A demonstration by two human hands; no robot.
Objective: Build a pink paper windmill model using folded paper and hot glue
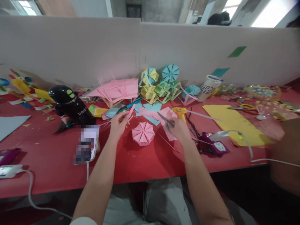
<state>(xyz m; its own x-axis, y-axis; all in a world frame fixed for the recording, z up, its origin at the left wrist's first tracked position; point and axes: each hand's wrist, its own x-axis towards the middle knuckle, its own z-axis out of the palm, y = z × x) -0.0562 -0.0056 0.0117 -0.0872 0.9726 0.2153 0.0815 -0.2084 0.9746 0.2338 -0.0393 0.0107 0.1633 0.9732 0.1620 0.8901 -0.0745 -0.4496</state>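
Between the fingers of my left hand (120,124) is a narrow pink paper strip (131,111), tilted upward. My right hand (177,127) is closed on scissors (164,117), their blades pointing up and left over pink paper (169,114). On the red table between my hands lies a folded pink paper rosette (143,133), its pleats meeting in the middle. Light blue paper pieces (152,107) lie just beyond. A thin pink stick (167,140) rests right of the rosette.
Folded paper models (161,84) stand against the grey partition (70,47). A black bottle (72,106) and a phone (87,143) are on the left. Rightward are a yellow glue gun (179,110), a purple power block (214,145), yellow sheets (234,125) and a white cup (209,88).
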